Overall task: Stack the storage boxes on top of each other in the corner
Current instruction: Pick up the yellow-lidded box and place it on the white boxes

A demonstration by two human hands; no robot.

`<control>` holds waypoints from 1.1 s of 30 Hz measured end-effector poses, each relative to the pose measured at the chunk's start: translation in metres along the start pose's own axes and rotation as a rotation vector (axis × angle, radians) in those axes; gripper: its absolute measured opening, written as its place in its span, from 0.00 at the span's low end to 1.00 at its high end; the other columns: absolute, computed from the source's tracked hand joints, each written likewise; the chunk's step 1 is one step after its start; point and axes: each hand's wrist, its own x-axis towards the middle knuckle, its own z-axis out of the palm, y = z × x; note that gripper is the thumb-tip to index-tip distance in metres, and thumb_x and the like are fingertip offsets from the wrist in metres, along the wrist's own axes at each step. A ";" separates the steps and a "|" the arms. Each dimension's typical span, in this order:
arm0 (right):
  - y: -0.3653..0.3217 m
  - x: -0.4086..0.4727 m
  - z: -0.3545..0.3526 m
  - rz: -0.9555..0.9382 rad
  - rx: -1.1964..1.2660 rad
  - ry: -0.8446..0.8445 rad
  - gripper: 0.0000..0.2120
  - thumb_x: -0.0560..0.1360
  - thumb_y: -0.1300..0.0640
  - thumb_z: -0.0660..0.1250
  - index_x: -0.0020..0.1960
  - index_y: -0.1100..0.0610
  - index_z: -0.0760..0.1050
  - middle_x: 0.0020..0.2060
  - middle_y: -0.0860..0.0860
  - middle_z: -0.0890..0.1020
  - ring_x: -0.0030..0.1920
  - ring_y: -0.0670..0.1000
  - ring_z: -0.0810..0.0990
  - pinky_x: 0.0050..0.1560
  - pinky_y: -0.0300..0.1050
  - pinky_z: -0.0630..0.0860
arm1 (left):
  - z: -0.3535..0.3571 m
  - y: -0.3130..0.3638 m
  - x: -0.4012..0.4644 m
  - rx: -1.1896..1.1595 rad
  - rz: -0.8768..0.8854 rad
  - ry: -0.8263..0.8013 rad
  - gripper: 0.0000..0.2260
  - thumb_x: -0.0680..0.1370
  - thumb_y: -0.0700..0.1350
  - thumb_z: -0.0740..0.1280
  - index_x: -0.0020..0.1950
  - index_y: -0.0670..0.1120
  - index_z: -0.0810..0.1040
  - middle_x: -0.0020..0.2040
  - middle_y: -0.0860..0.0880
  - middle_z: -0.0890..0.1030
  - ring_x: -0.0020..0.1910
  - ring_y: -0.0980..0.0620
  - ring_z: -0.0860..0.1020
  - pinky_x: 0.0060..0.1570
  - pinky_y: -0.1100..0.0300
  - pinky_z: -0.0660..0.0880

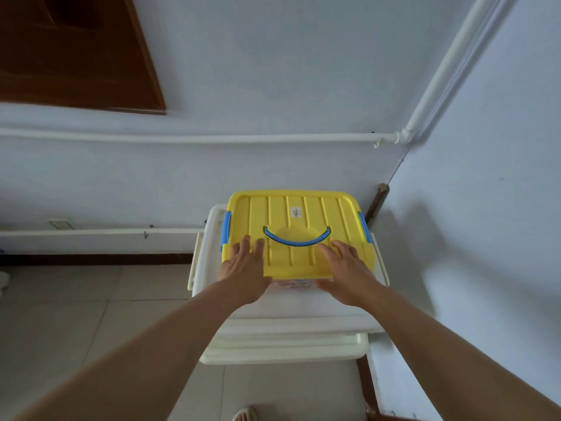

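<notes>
**Two flat palms settle the top box**

Two hands press the yellow-lidded box (293,229) down onto the white box (285,326) in the corner, probably to seat it squarely. The left hand (243,268) lies flat, fingers (245,243) spread, gripping nothing; likewise the right hand (346,271).

Soft, even daylight, with a cool bluish cast.

We see no hard glare; the yellow lid (303,226) shows only a faint sheen. A blurred shadow falls on the right wall (485,238), beside the boxes, so light seems to come from the left or behind us. Wide-angle distortion bends the pipes (212,138) and stretches the forearms at the bottom edge. The fingertips (246,240) look slightly smeared; the centre is fairly sharp.
</notes>
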 end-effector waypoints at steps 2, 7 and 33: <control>0.000 -0.009 0.001 0.000 0.009 -0.016 0.36 0.76 0.45 0.64 0.76 0.52 0.50 0.75 0.55 0.52 0.75 0.59 0.51 0.72 0.55 0.60 | -0.002 0.004 -0.011 0.009 -0.012 0.008 0.34 0.76 0.54 0.66 0.75 0.48 0.53 0.76 0.44 0.51 0.74 0.42 0.57 0.66 0.48 0.68; 0.003 -0.030 -0.001 -0.037 0.009 -0.013 0.35 0.76 0.42 0.62 0.77 0.50 0.50 0.75 0.55 0.50 0.74 0.60 0.51 0.71 0.55 0.59 | -0.005 0.016 -0.048 -0.001 -0.065 0.069 0.32 0.76 0.54 0.66 0.75 0.47 0.55 0.75 0.47 0.57 0.72 0.45 0.60 0.63 0.50 0.69; -0.177 -0.244 0.072 -0.600 -0.175 -0.081 0.34 0.75 0.45 0.63 0.75 0.56 0.53 0.71 0.59 0.61 0.71 0.59 0.60 0.67 0.52 0.65 | 0.066 -0.026 -0.438 -0.279 -0.707 0.260 0.37 0.75 0.55 0.67 0.78 0.49 0.52 0.76 0.48 0.63 0.73 0.46 0.61 0.70 0.49 0.65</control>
